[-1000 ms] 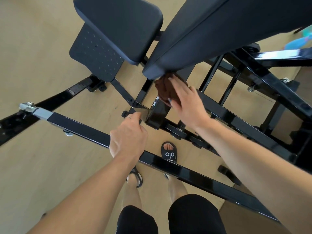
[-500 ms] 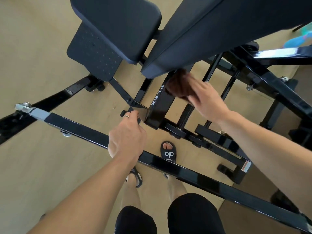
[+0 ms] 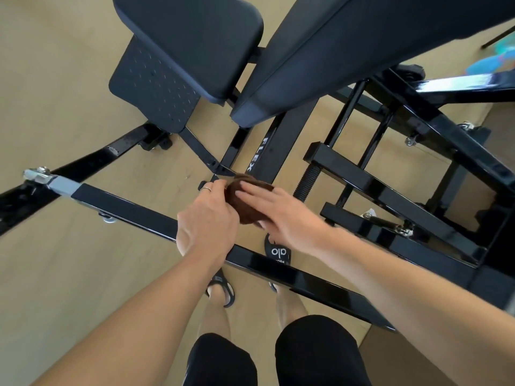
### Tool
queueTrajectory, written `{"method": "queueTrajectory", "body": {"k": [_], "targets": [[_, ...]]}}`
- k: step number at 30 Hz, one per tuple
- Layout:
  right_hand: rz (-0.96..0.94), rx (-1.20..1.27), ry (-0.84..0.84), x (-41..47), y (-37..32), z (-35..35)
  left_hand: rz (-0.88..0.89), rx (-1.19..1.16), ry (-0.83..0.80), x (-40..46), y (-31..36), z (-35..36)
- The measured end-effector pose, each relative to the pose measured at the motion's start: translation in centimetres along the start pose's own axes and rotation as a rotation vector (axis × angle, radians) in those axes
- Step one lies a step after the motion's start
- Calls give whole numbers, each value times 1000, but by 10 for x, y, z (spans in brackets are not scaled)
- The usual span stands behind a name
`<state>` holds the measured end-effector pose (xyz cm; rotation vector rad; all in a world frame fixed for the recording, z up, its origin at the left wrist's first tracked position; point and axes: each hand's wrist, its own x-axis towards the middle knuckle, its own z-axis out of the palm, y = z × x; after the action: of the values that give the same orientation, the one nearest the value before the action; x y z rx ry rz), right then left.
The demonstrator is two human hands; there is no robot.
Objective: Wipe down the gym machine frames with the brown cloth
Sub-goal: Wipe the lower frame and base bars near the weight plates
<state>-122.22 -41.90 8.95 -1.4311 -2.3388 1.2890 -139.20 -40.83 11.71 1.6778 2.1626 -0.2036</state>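
Observation:
The brown cloth [image 3: 245,214] lies bunched against the lower end of the black upright post marked FLEX [image 3: 278,143]. My right hand [image 3: 287,213] presses on the cloth with its fingers laid straight across it; the thumb is hidden. My left hand [image 3: 206,218] is just left of the cloth, its ringed finger curled at the metal plate at the post's foot, touching the cloth's edge. A long glossy black frame bar [image 3: 125,208] runs diagonally under both wrists.
A dark seat pad [image 3: 189,37] and a long back pad [image 3: 348,45] overhang the frame. To the right are cross bars [image 3: 390,190] and a threaded rod [image 3: 308,182]. My sandalled feet [image 3: 278,253] stand on the wooden floor beneath the bar.
My right hand slid the cloth down the FLEX post from under the back pad to the post's foot, beside my left hand. The left hand stayed in place.

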Motion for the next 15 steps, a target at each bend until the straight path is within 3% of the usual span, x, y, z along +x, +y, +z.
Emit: {"method": "queueTrajectory", "body": {"k": [2,5,7,10,15], "targets": [[32,46,75,1,12,-23,-6,11,1,0,0,0],[241,96,435,12,39,-61,-20,1,19,-2,1,-1],[357,113,560,26,45,-68,-23,-10,33,-3,2,-2],[374,119,473,32,27,-39,-10,-9,41,-2,-1,1],[13,46,88,3,-16,23,-1,-33,50,1,-3,5]]}}
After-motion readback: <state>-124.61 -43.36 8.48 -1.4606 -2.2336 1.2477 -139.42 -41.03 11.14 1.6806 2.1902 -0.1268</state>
